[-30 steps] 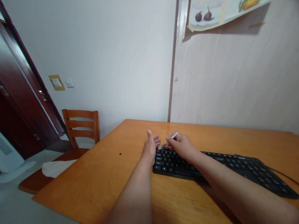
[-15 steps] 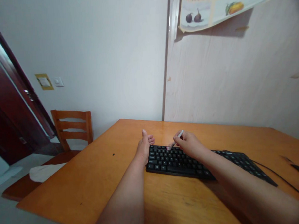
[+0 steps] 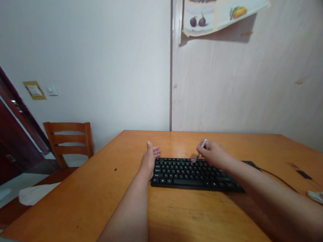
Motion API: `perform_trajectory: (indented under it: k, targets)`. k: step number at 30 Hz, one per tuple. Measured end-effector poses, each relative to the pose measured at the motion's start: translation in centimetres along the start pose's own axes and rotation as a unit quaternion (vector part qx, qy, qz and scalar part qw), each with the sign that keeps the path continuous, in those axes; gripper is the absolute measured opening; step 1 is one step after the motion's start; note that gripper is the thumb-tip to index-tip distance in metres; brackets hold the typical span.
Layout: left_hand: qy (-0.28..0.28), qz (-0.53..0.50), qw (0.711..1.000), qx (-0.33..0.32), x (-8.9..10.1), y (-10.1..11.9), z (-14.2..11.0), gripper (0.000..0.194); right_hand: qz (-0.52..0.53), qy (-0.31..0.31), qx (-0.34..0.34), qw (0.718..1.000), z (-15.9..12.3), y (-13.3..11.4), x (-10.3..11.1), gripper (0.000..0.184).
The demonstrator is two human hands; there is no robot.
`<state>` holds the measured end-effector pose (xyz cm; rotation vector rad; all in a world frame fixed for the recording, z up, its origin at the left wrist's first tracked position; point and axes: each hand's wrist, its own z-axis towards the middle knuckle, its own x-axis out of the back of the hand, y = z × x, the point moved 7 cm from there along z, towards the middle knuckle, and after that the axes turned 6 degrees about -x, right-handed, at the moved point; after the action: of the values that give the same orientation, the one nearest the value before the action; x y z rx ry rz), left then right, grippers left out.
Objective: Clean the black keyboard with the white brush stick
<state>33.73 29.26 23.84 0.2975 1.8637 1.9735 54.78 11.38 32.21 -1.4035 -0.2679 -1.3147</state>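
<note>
A black keyboard [image 3: 190, 173] lies on the orange wooden table [image 3: 100, 188]. My left hand [image 3: 149, 159] rests on its edge against the keyboard's left end, thumb up and fingers curled around the corner. My right hand [image 3: 215, 154] hovers over the top key row and pinches a thin white stick-like tool [image 3: 201, 149]. The tool's lower tip touches the keys near the upper middle of the keyboard.
The keyboard's cable [image 3: 279, 178] runs right toward a small dark object [image 3: 303, 173] and a crumpled cloth [image 3: 322, 197] at the table's right edge. A wooden chair [image 3: 68, 141] with a white cloth [image 3: 36, 194] on its seat stands at the left. Walls are close behind.
My right hand with the white tool has slid rightward along the top key row. My left hand stays at the keyboard's left end. The view has panned to the right.
</note>
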Motion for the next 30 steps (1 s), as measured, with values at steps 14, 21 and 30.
perform_trajectory:
  k: [14, 21, 30]
  targets:
    - [0.009, -0.006, 1.0, 0.013, -0.1, 0.4, -0.3, 0.089, 0.163, -0.029, -0.048, 0.985, 0.4, -2.6, 0.2, 0.018]
    - [0.015, -0.005, 1.0, 0.02, 0.0, 0.1, -0.1, 0.089, 0.317, -0.076, -0.081, 0.942, 0.8, -6.7, -4.8, 0.022]
    - [0.007, -0.009, 1.0, 0.014, -0.2, 0.1, -0.2, 0.089, 0.335, -0.106, -0.079, 0.933, 2.0, -8.3, -9.4, 0.03]
